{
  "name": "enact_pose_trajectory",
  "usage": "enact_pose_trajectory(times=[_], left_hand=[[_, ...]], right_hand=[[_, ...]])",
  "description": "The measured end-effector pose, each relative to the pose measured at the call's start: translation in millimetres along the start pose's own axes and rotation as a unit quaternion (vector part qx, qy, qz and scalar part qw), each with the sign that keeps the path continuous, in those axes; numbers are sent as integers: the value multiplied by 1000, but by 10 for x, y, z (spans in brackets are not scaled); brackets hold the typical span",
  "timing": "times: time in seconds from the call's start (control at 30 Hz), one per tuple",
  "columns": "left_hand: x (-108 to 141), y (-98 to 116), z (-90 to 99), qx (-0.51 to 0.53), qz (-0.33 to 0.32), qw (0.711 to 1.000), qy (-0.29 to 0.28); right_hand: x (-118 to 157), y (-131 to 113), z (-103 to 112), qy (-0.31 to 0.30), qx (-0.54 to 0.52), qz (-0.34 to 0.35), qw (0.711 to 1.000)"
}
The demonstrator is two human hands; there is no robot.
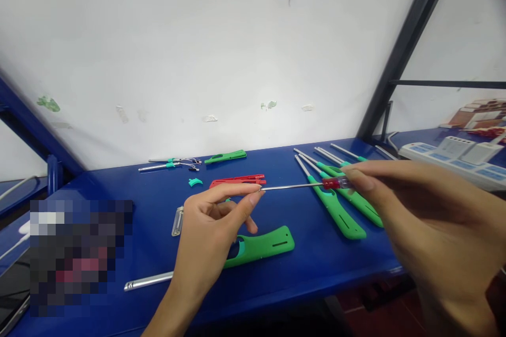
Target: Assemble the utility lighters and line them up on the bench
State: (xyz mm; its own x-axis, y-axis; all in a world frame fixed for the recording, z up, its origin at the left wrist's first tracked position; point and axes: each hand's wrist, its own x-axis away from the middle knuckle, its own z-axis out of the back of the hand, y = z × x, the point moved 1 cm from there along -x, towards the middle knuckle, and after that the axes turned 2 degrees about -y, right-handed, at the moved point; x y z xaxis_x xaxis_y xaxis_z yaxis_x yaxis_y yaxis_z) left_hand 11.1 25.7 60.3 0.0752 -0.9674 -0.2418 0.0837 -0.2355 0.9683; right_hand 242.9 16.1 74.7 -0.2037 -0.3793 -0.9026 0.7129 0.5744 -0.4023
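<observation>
A small screwdriver (292,187) with a red and clear handle is held level above the blue table. My right hand (419,221) pinches its handle. The thumb and forefinger of my left hand (215,229) are closed on the tip of its shaft. Beneath my left hand lies a green lighter (272,245) with a silver tube, partly hidden by the hand and wrist. Red casing pieces (239,180) lie behind my left fingertips. A clear part (178,221) sits beside my left hand, with a small teal piece (195,182) farther back.
Several green lighters (342,216) with silver tubes lie at the right. Metal tubes with wires (169,164) and a green casing (226,157) are near the wall. A white power strip (454,160) is at the far right, and a device (16,295) at the left.
</observation>
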Motion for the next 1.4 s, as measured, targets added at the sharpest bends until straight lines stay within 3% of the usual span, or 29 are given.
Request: enact_pose_trajectory(times=[0.27, 0.67, 0.8, 0.97, 1.07, 1.4], left_hand=[[8, 14, 1, -66, -82, 994, -18], [-1, -60, -24, -133, -135, 979, -78], [5, -54, -49, -135, -126, 978, -93], [31, -109, -123, -136, -97, 977, -130], [40, -156, -183, -113, -61, 978, -168], [58, -280, -304, -113, -41, 973, -195]], right_hand=[[-16, 65, 33, -17, 7, 3, 1000], [-18, 60, 29, -32, -28, -28, 999], [-17, 40, 21, -23, -61, -20, 998], [33, -17, 8, -32, -111, -62, 991], [47, -54, -21, -48, -140, -31, 988], [83, -33, -119, -161, -161, -53, 972]])
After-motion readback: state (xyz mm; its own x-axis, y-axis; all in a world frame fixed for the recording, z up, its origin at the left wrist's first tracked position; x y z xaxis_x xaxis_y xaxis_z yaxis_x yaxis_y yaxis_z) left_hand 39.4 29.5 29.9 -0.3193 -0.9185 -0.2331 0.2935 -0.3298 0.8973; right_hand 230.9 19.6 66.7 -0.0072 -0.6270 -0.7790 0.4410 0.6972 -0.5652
